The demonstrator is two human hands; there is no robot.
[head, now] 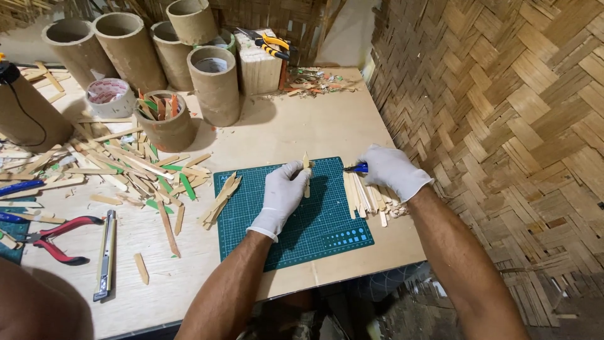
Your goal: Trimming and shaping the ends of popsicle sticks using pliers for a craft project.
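White-gloved left hand (283, 192) has its fingers clamped on a thin wooden stick (306, 176) held upright over the green cutting mat (327, 233), while the right hand (391, 170), fingers closed, grips a blue-handled knife (356, 168) just beside it.

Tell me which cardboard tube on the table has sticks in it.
The short cardboard tube nearest the green cutting mat; it holds coloured sticks, and the taller tubes look empty.

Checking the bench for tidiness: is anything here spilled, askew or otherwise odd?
Yes. Wooden sticks lie strewn in a loose heap left of the green cutting mat, and scraps litter the table's far edge. The mat sits slightly askew. Nothing looks broken.
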